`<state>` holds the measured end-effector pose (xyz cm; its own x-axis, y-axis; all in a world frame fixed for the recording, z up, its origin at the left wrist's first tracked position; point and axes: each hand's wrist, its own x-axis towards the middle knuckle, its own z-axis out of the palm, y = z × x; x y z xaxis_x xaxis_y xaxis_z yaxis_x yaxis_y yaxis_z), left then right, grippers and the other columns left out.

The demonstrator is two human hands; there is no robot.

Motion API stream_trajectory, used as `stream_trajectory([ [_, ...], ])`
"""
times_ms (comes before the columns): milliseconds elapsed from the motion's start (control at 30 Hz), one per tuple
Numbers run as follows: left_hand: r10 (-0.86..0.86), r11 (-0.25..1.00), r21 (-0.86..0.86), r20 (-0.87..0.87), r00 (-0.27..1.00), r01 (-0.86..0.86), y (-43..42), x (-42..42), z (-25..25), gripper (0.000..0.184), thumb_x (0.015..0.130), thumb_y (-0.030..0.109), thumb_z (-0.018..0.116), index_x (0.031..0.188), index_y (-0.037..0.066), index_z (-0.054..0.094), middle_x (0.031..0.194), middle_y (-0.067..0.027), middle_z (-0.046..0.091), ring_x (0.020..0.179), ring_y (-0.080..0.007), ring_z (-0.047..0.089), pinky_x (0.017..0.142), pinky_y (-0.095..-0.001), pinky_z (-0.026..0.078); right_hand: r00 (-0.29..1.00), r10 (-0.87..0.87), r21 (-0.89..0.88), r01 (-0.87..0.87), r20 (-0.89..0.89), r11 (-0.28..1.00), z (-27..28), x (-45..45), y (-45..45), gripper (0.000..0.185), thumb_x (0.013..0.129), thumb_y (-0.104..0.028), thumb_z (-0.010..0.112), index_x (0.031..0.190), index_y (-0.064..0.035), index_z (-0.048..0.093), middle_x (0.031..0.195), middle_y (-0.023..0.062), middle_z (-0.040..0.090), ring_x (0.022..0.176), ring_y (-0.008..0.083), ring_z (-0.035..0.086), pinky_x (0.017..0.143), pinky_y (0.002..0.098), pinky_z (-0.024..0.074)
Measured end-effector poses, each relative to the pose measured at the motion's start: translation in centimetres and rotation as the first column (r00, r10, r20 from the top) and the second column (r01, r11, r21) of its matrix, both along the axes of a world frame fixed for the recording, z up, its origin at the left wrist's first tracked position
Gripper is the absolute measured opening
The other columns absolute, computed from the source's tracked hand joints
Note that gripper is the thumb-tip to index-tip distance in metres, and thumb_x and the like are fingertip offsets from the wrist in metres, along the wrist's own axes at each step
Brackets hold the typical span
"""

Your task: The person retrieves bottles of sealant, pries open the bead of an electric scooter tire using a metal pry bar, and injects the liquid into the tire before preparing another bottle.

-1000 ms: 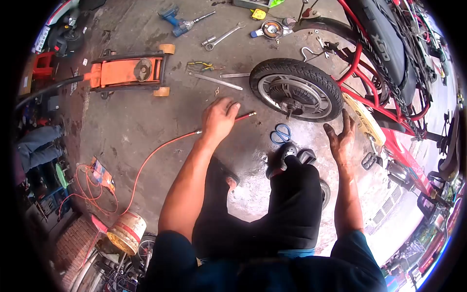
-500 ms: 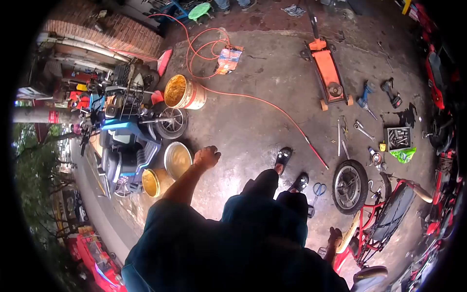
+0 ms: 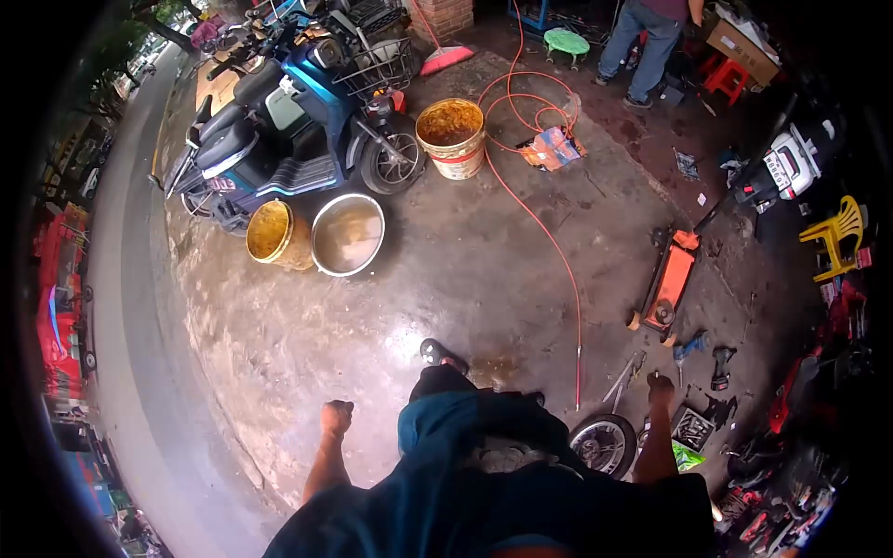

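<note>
My left hand (image 3: 337, 417) hangs at my left side over bare concrete, its fingers curled into a loose fist with nothing visible in it. On the other side, my right hand (image 3: 660, 391) is held out with its fingers curled in and no object showing. From my view it lies above the area between a wheel with a tyre (image 3: 603, 446) and a grey tray of sockets (image 3: 693, 428), apart from both. One dark shoe (image 3: 444, 354) shows ahead of my body. Farther forward stand a wide metal basin (image 3: 348, 234) of murky water and a yellowish bucket (image 3: 272, 232).
A blue scooter (image 3: 307, 139) is parked ahead left, near a stained white bucket (image 3: 453, 139). An orange air hose (image 3: 555, 244) crosses the floor. Right are an orange floor jack (image 3: 672, 279), power drills (image 3: 721, 367) and a yellow chair (image 3: 837, 232). Another person (image 3: 642, 46) stands at the back.
My view has turned left, so the scooter and buckets sit farther ahead and the jack lower right. My left hand has dropped back to my side; my right hand has swung forward.
</note>
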<state>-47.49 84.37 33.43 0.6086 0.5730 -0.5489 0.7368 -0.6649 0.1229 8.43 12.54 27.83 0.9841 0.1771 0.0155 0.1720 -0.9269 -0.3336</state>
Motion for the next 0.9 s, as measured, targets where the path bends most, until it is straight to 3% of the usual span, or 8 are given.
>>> stream_trajectory([
  [67,0.653,0.712,-0.268,-0.088,0.752,-0.650,0.0,-1.8,2.7,0.007,0.081,0.014,0.064,0.077,0.010,0.069,0.077,-0.0141,0.069,0.074,-0.0275,0.068,0.060,-0.0424,0.052,0.904,-0.194,0.159,0.271,-0.380,0.949,13.1,4.1,16.9,0.043,0.080,-0.038,0.074,0.093,0.0021,0.068,0.096,0.0244,0.068,0.093,0.0437,0.063,0.081,0.0488,0.0482],
  [100,0.871,0.430,-0.279,-0.122,0.476,-0.859,-0.1,-2.5,4.3,0.006,0.080,0.012,0.065,0.076,0.009,0.068,0.074,-0.0130,0.068,0.070,-0.0246,0.068,0.056,-0.0415,0.050,0.996,-0.085,0.310,0.079,0.008,0.948,3.5,7.5,17.3,0.044,0.081,-0.036,0.074,0.103,0.0016,0.069,0.099,0.0226,0.070,0.093,0.0388,0.067,0.082,0.0441,0.0507],
  [200,0.913,0.394,-0.389,0.058,0.405,-0.833,1.6,-4.6,7.2,0.022,0.085,0.013,0.055,0.068,0.002,0.062,0.060,-0.0088,0.061,0.045,-0.0161,0.054,0.045,-0.0328,0.044,0.974,0.132,0.232,-0.088,-0.183,0.969,7.6,8.7,32.8,0.045,0.082,-0.030,0.076,0.111,0.0026,0.068,0.101,0.0211,0.071,0.091,0.0311,0.069,0.082,0.0386,0.0520],
  [300,0.364,0.918,0.105,0.155,0.918,-0.382,6.7,-9.4,2.2,0.024,0.086,0.024,0.065,0.082,0.001,0.069,0.083,-0.0160,0.072,0.077,-0.0293,0.069,0.069,-0.0394,0.054,0.872,0.214,0.283,-0.092,-0.440,0.955,8.8,6.7,43.8,0.045,0.083,-0.023,0.078,0.116,0.0050,0.064,0.096,0.0150,0.071,0.092,0.0210,0.067,0.085,0.0326,0.0511],
  [467,0.825,0.545,-0.154,0.271,0.495,-0.824,12.4,0.7,15.1,0.036,0.090,0.034,0.063,0.105,0.003,0.073,0.107,-0.0227,0.070,0.104,-0.0415,0.066,0.088,-0.0445,0.052,0.723,0.309,0.162,-0.268,-0.618,0.950,2.6,3.6,49.5,0.050,0.081,-0.035,0.078,0.113,0.0027,0.068,0.101,0.0206,0.071,0.093,0.0321,0.069,0.084,0.0381,0.0522],
  [567,0.781,0.599,-0.320,0.436,0.447,-0.734,15.8,-0.4,11.1,0.033,0.089,0.022,0.064,0.103,-0.007,0.069,0.084,-0.0142,0.071,0.074,-0.0222,0.065,0.069,-0.0346,0.052,0.716,0.187,-0.061,-0.306,-0.672,0.950,-1.2,3.3,48.6,0.057,0.076,-0.044,0.077,0.112,-0.0016,0.070,0.112,0.0244,0.069,0.106,0.0396,0.065,0.093,0.0422,0.0509],
  [733,0.999,0.035,-0.526,0.039,0.017,-0.850,15.1,-10.9,2.5,0.024,0.090,0.017,0.061,0.098,-0.006,0.066,0.071,-0.0085,0.062,0.062,-0.0167,0.058,0.053,-0.0342,0.047,0.735,0.220,-0.261,-0.479,-0.642,0.838,14.3,0.5,79.2,0.042,0.083,-0.033,0.068,0.113,-0.0044,0.070,0.111,0.0200,0.070,0.107,0.0327,0.067,0.095,0.0409,0.0523],
  [900,0.978,0.075,-0.484,-0.135,0.159,-0.872,20.9,-11.0,5.0,0.026,0.090,0.018,0.061,0.099,-0.005,0.068,0.076,-0.0096,0.064,0.068,-0.0196,0.060,0.059,-0.0349,0.048,-0.203,0.978,0.136,-0.971,-0.046,-0.196,30.6,-24.6,118.9,0.046,0.083,-0.031,0.064,0.122,-0.0073,0.068,0.141,0.0133,0.054,0.132,0.0230,0.048,0.105,0.0395,0.0425],
])
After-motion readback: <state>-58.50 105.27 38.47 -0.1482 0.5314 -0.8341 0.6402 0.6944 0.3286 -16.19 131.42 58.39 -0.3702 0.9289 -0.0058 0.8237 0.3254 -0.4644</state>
